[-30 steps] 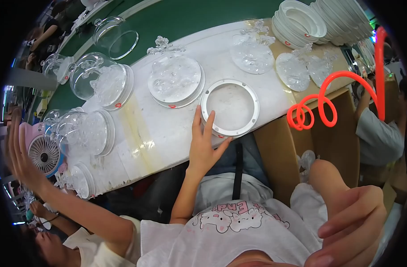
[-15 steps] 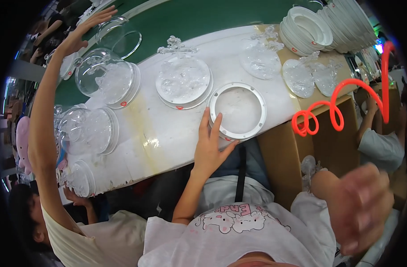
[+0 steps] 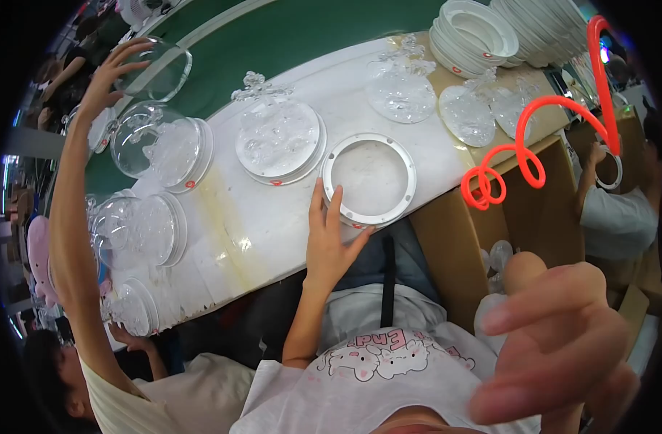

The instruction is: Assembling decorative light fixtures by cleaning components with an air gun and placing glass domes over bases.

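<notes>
Nearest the camera the right hand [image 3: 562, 340] hangs blurred and raised off the surface [image 3: 273, 224], fingers spread loosely and grasping nothing. Beyond it the left hand [image 3: 329, 242] lies flat with fingers released and tips touching the near-left rim of the white ring base [image 3: 368, 179]; steadying that ring well probably means pressing lightly on the rim so it does not slide. Farther left of the ring, a co-worker's hand [image 3: 110, 72] reaches a clear dome [image 3: 161, 69].

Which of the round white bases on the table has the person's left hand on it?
The empty white ring base at the table's near edge; the left hand touches its rim. The other bases carry clear ornaments or domes.
</notes>
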`<state>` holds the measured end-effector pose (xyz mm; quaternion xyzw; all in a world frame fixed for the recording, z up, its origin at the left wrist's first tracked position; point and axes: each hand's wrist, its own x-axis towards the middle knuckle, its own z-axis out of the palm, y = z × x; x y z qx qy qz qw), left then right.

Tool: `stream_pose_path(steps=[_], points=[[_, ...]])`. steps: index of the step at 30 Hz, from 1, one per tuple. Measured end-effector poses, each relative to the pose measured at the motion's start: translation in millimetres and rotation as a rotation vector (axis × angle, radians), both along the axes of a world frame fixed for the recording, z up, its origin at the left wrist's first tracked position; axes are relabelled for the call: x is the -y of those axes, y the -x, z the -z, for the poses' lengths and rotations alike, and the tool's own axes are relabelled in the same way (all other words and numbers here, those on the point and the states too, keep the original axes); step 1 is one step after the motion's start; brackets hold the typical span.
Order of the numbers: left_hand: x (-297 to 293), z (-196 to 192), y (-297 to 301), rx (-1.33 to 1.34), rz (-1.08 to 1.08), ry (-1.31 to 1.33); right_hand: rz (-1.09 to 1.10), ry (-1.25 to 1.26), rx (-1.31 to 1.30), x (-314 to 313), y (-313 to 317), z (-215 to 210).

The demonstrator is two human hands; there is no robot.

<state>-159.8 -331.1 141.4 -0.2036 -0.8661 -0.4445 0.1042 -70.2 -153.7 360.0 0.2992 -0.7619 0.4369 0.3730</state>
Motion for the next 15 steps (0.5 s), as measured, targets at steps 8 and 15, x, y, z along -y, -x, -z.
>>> stream_pose_path(steps=[8,15], points=[[-6,-2,1,-0.003,0.028,-0.010,0.110,-0.081,-0.022,23,31,-1],[-1,-2,-1,0.016,0.008,0.028,0.184,-0.123,-0.010,44,38,2]])
